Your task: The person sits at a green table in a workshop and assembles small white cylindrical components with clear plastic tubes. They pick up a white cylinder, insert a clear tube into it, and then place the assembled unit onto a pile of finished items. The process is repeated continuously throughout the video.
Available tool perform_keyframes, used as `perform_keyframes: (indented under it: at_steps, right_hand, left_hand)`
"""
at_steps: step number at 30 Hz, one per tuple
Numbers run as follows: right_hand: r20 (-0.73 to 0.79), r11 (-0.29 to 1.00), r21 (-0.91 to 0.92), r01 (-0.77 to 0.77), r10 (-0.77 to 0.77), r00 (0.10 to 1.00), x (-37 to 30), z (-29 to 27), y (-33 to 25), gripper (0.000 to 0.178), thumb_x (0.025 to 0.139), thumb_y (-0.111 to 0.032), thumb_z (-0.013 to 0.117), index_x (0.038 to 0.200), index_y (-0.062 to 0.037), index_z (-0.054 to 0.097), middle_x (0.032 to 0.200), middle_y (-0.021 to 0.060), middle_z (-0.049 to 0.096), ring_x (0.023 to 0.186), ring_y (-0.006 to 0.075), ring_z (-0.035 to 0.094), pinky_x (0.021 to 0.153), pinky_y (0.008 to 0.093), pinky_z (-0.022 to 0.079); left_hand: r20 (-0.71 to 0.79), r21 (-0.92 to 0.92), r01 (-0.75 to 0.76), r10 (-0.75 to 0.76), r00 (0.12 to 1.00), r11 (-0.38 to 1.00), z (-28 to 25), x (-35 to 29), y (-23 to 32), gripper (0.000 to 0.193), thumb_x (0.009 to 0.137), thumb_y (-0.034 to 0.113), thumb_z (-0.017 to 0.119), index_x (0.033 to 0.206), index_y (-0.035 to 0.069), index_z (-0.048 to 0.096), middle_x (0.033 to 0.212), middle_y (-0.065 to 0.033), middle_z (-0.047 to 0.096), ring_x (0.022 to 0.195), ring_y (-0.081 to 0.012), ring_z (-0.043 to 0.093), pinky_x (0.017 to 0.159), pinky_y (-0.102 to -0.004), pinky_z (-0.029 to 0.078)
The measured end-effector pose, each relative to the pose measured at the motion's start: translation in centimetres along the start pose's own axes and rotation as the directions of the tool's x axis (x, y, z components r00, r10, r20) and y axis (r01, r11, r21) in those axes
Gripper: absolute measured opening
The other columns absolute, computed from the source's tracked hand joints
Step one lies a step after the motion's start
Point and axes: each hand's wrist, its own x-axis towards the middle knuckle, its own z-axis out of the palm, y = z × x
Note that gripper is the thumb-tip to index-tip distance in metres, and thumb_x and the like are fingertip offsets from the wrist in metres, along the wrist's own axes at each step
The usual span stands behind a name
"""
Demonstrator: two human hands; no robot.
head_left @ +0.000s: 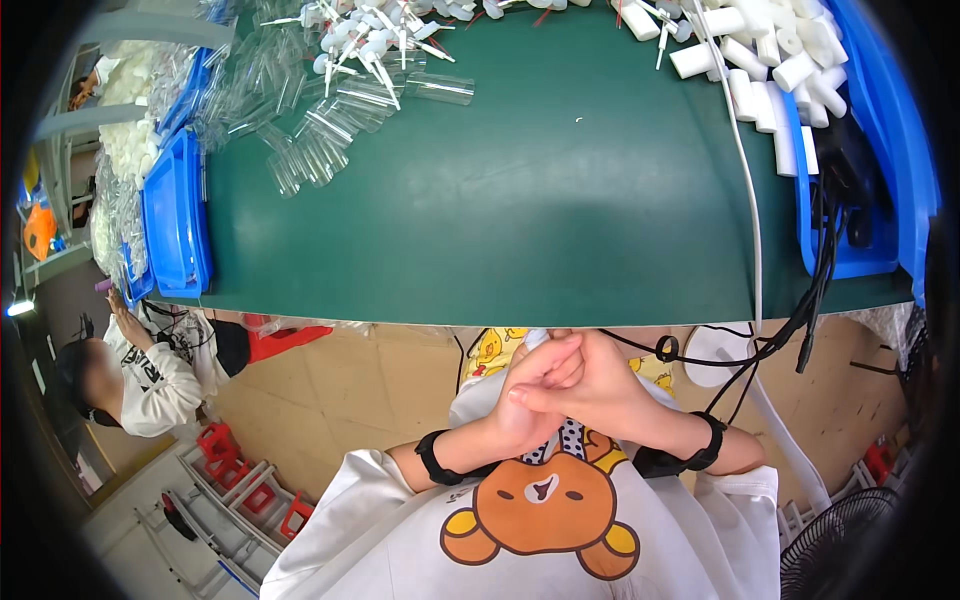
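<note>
My left hand [533, 392] and my right hand [604, 383] are clasped together over my lap, just below the front edge of the green table [480, 220]. The fingers of both are curled and pressed against each other. A small pale patch shows at the top of my left hand; what it is, I cannot make out. Whatever may lie between the palms is hidden. Neither hand touches the table's parts. Clear plastic tubes [318, 140] lie loose at the far left, beside a heap of white stick-like parts with round grey-white discs [375, 40].
White foam-like cylinders [795, 72] pile up at the far right by a blue bin [850, 255]. A white cable [745, 180] crosses the tabletop; black cables [815, 290] hang over its edge. Blue trays [178, 215] stand at left. A co-worker [150, 375] sits beyond. A fan [835, 550] stands lower right.
</note>
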Motion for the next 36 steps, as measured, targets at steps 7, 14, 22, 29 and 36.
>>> perform_keyframes:
  at_steps: [7,14,22,29,36]
  right_hand:
    - [0.038,0.995,0.088,0.043,-0.046,0.998,0.5,-0.5,-0.4,0.048,0.066,-0.016,0.078,0.097,0.0009,0.047,0.09,0.0056,0.051,0.086,0.0124,0.05,0.077,0.0274,0.043]
    - [0.041,0.969,0.243,-0.046,0.037,0.998,0.5,0.5,-0.5,0.039,0.07,-0.015,0.076,0.091,0.0018,0.048,0.083,0.0044,0.053,0.079,0.0102,0.052,0.069,0.0257,0.044]
    - [-0.187,0.909,0.389,0.149,-0.08,0.979,0.4,3.5,0.7,0.016,0.079,-0.002,0.065,0.087,0.0039,0.052,0.083,0.0067,0.06,0.077,0.0115,0.06,0.066,0.024,0.048]
    - [-0.046,0.952,0.302,-0.043,0.059,0.997,0.3,3.1,-0.7,0.026,0.083,-0.016,0.065,0.093,0.0023,0.049,0.088,0.0049,0.055,0.083,0.0088,0.054,0.071,0.0258,0.046]
    - [-0.081,0.963,0.26,0.075,-0.055,0.995,-0.2,3.4,1.0,0.029,0.083,-0.016,0.065,0.099,0.0032,0.05,0.095,0.0065,0.055,0.087,0.0103,0.055,0.074,0.0265,0.046]
  left_hand:
    - [-0.135,0.086,-0.1,0.111,0.985,0.991,1.4,-0.4,-0.5,0.032,0.091,0.019,0.045,0.063,0.012,0.034,0.058,0.0053,0.029,0.055,-0.0063,0.029,0.053,-0.0234,0.026]
    - [-0.082,0.094,0.002,0.006,0.997,0.996,-0.5,-0.6,0.6,0.027,0.09,0.019,0.049,0.066,0.011,0.038,0.06,0.0051,0.032,0.057,-0.0066,0.034,0.056,-0.0239,0.03]
    - [-0.138,0.157,0.2,-0.179,0.974,0.967,0.7,-2.2,3.3,0.011,0.089,0.019,0.052,0.089,0.008,0.052,0.082,0.0008,0.055,0.078,-0.0078,0.054,0.07,-0.0236,0.045]
    - [-0.264,0.158,0.267,-0.22,0.939,0.95,3.1,-2.2,4.3,0.013,0.09,0.02,0.051,0.084,0.008,0.05,0.076,0.0022,0.052,0.072,-0.0069,0.053,0.065,-0.0253,0.047]
    - [-0.109,0.225,0.147,-0.125,0.986,0.963,-0.4,-1.6,2.9,0.011,0.087,0.017,0.054,0.081,0.009,0.053,0.074,0.0023,0.054,0.067,-0.0052,0.052,0.056,-0.0229,0.044]
